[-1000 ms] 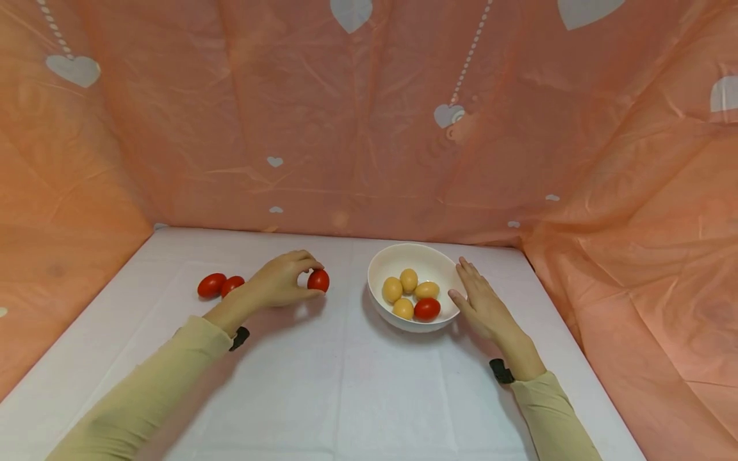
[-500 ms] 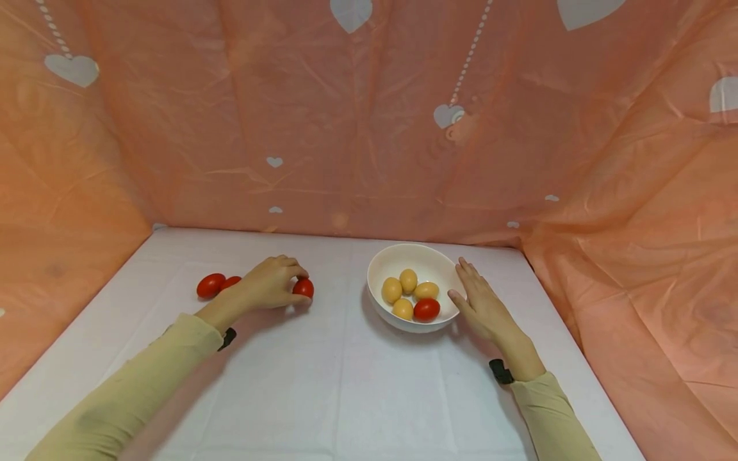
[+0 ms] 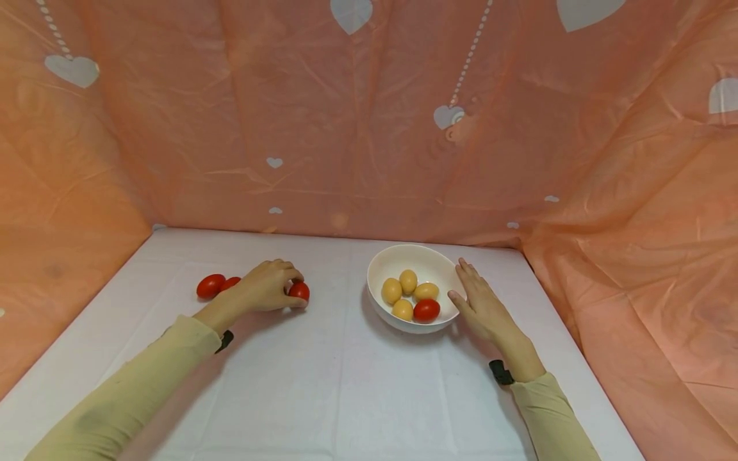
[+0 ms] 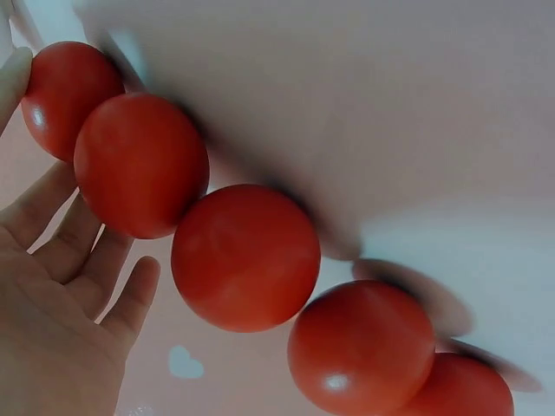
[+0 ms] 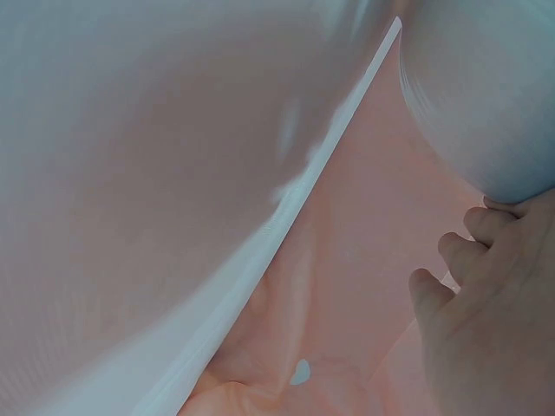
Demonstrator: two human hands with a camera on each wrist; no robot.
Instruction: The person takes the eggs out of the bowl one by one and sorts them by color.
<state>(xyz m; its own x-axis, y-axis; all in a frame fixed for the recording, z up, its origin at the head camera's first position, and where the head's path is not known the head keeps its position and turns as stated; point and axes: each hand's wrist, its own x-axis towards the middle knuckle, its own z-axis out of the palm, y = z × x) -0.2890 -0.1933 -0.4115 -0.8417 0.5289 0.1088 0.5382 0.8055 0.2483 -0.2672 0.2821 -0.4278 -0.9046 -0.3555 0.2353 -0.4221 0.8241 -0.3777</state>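
My left hand (image 3: 262, 286) pinches a glossy red egg-shaped ball (image 3: 299, 292) between thumb and fingers, left of the bowl, low over the white cloth. In the left wrist view that ball (image 4: 71, 100) is the farthest of several red ones in a slanting row, with the nearest partner (image 4: 141, 165) close beside it. The head view shows two more, a red ball (image 3: 211, 286) and one partly hidden by the wrist. My right hand (image 3: 487, 306), fingers straight, rests against the right side of a white bowl (image 3: 383, 262). Inside the bowl lie several yellow egg-shaped balls (image 3: 392, 291) and one red ball (image 3: 426, 311).
A white cloth (image 3: 346, 397) covers the table. Pinkish-orange sheeting with pale hearts (image 3: 369, 160) hangs behind and on both sides. In the right wrist view the table's edge (image 5: 286, 217) runs diagonally.
My left hand has moved left and a little nearer to me, lowering the red ball toward the cloth. The right hand and the bowl have stayed in place.
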